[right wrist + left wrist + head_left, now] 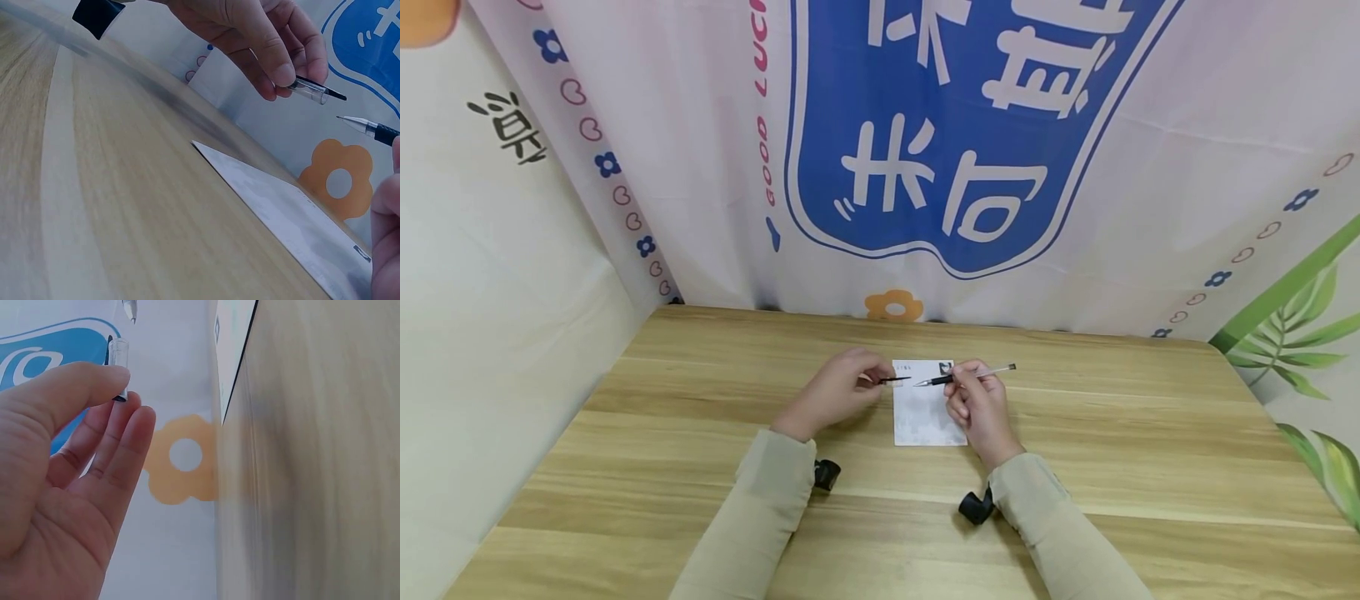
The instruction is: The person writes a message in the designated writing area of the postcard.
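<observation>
Between thumb and fingers my left hand pinches a clear pen cap with a black clip. In my right hand is a gel pen with a black grip and a clear barrel, its bare metal tip pointing left. The right wrist view shows the cap's open end facing the pen tip, a small gap between them. Both are held above a white sheet of paper on the table, which has a small dark picture in its top right corner.
The wooden table runs back to a printed curtain with a blue sign and an orange flower. Black wrist camera mounts sit beside both sleeves. A pale wall covering stands to the left.
</observation>
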`<state>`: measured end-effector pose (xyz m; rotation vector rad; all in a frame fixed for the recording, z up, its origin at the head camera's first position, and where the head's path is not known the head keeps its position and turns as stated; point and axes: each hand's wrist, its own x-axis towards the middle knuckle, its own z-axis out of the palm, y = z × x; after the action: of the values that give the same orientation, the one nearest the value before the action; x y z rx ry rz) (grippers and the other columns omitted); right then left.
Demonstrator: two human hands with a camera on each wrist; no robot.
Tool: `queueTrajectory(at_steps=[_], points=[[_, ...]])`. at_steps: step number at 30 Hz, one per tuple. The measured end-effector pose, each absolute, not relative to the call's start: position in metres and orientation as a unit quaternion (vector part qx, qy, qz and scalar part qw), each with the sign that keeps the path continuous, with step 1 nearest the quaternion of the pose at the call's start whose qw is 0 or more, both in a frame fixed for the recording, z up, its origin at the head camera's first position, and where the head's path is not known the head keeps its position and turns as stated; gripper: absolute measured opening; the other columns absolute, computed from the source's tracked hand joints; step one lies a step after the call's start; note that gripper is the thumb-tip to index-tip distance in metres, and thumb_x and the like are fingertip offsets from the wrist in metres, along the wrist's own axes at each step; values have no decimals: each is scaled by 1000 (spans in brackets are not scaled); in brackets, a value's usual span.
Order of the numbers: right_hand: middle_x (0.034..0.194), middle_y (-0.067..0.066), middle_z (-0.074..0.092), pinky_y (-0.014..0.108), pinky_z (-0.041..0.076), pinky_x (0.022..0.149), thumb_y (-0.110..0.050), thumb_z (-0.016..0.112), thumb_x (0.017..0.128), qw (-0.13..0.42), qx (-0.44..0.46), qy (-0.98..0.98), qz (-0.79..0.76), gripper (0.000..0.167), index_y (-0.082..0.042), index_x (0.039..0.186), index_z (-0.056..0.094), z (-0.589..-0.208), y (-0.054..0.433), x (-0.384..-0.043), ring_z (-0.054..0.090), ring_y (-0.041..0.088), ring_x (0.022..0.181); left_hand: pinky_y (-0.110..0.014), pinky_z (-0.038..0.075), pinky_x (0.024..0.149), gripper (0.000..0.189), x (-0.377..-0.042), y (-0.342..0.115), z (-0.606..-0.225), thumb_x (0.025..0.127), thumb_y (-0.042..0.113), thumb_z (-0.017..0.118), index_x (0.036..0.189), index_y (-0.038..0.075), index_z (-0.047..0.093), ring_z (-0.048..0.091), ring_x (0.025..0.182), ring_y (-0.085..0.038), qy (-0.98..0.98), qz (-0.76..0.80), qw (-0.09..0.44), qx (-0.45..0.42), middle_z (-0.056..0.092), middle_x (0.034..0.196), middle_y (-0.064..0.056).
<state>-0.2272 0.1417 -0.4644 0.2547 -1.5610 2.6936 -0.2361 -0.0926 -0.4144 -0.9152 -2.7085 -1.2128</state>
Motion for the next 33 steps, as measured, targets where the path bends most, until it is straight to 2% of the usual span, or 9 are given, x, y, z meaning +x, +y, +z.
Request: queueTrajectory(at_steps=[33], points=[[71,3,67,17,31,40,-10,58,103,-18,93,-508,856,9,-8,94,59,-466,143,-229,38,2,42,-20,56,82,14,-230,-78,-416,91,-2,73,103,4,72,65,96,-18,-859,-392,60,-324,67,101,-5]])
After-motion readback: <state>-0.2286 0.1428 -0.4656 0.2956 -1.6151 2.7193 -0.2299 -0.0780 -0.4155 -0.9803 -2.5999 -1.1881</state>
